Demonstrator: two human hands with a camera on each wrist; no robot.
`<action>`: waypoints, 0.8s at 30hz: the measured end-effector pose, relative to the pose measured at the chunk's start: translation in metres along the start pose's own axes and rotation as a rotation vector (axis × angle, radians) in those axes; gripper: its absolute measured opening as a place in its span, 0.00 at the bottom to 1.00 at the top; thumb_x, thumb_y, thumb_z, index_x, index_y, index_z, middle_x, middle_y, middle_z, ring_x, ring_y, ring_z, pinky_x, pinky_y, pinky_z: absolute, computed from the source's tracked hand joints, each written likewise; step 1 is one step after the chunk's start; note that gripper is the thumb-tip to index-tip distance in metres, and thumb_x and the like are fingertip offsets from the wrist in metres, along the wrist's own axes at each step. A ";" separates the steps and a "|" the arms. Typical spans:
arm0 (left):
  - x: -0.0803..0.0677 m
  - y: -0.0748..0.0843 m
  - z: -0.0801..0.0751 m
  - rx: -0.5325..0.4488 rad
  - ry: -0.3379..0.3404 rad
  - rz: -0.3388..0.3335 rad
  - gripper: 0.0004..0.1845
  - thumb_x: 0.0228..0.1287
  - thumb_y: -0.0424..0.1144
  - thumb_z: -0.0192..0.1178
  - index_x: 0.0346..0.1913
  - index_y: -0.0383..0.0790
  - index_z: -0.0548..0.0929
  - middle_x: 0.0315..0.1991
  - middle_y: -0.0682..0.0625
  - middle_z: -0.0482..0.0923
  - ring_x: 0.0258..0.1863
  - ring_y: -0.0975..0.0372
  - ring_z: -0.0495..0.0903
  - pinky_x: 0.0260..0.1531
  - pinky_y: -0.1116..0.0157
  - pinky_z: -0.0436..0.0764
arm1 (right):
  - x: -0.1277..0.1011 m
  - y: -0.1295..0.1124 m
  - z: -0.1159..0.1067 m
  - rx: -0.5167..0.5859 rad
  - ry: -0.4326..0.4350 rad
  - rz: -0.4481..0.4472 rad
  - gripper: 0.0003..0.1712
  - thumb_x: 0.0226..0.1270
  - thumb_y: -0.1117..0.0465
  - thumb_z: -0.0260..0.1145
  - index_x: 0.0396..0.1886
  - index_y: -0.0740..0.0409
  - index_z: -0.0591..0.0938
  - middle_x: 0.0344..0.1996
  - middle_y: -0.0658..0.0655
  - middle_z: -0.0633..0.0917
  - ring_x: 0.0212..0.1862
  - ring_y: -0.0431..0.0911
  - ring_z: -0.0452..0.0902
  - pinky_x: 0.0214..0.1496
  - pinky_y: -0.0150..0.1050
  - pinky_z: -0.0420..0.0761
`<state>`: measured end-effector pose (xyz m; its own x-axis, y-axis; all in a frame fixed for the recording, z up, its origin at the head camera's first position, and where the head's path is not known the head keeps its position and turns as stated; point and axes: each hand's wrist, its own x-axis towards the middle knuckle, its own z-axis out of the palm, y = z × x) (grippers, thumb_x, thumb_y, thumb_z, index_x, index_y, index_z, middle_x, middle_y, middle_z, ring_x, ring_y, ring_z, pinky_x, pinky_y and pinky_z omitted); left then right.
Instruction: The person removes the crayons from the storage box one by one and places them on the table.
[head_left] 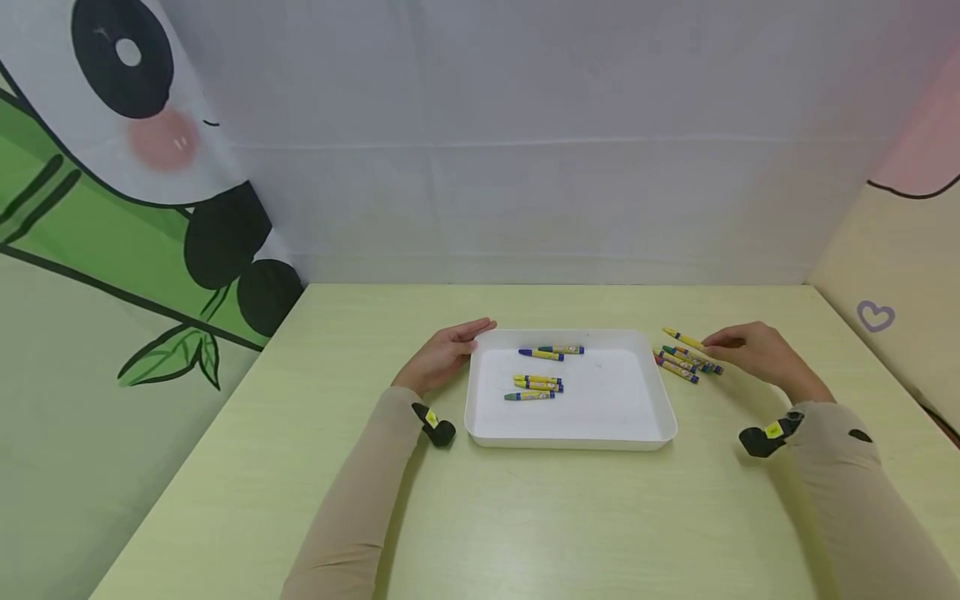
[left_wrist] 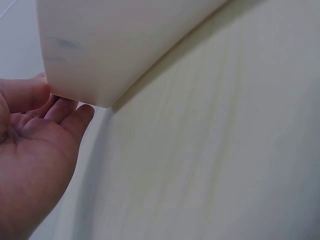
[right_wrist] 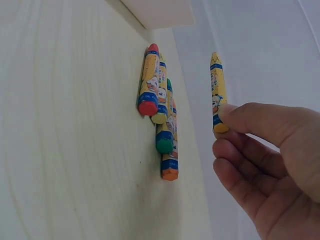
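With 5 crayons [head_left: 542, 371] already in the white tray [head_left: 645, 433], the right hand [head_left: 757, 350] pinches a yellow crayon [right_wrist: 217, 92] above the table pile [head_left: 686, 362], while the flat left hand [head_left: 442, 354] touches the tray.

The bench [head_left: 525, 517] is pale yellow-green with faint wood grain. At centre frame sits a plain white tray [head_left: 570, 437] holding crayons [head_left: 537, 383] in yellow wrappers with blue bands. At right of centre, the loose crayons [right_wrist: 159, 112] show red, green and orange ends. The backdrop [head_left: 112, 192], upper left, carries a black-and-white panda with a pink cheek and green bamboo. Both sleeves [head_left: 352, 500] are beige.
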<state>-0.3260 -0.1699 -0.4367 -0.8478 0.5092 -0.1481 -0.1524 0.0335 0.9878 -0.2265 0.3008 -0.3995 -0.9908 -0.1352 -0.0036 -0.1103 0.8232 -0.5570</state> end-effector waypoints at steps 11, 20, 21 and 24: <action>0.001 -0.001 0.000 -0.002 0.006 0.003 0.27 0.73 0.25 0.41 0.72 0.43 0.64 0.73 0.52 0.62 0.74 0.60 0.56 0.71 0.59 0.60 | -0.004 0.014 0.005 -0.023 0.025 0.028 0.21 0.71 0.54 0.60 0.50 0.68 0.82 0.46 0.69 0.84 0.49 0.63 0.78 0.49 0.58 0.77; 0.002 -0.001 0.001 0.000 0.010 0.001 0.26 0.73 0.26 0.41 0.72 0.43 0.65 0.72 0.53 0.63 0.74 0.61 0.57 0.71 0.60 0.61 | -0.009 0.025 0.007 -0.035 0.019 0.047 0.21 0.71 0.55 0.60 0.50 0.69 0.82 0.48 0.71 0.83 0.51 0.66 0.76 0.49 0.58 0.77; 0.002 -0.001 0.001 0.001 0.011 0.002 0.26 0.73 0.26 0.41 0.72 0.43 0.65 0.72 0.53 0.62 0.74 0.61 0.57 0.71 0.60 0.61 | -0.009 0.025 0.007 -0.035 0.019 0.051 0.21 0.71 0.55 0.60 0.50 0.69 0.82 0.48 0.72 0.83 0.51 0.66 0.76 0.49 0.59 0.77; 0.001 -0.001 0.000 0.005 0.012 0.004 0.26 0.73 0.26 0.42 0.72 0.43 0.64 0.72 0.53 0.62 0.74 0.61 0.57 0.71 0.60 0.61 | -0.010 0.028 0.008 -0.036 0.015 0.066 0.21 0.71 0.55 0.59 0.51 0.68 0.82 0.49 0.72 0.82 0.52 0.67 0.75 0.49 0.59 0.76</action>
<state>-0.3268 -0.1689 -0.4381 -0.8542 0.4993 -0.1449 -0.1468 0.0358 0.9885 -0.2186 0.3209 -0.4212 -0.9971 -0.0717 -0.0268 -0.0469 0.8492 -0.5260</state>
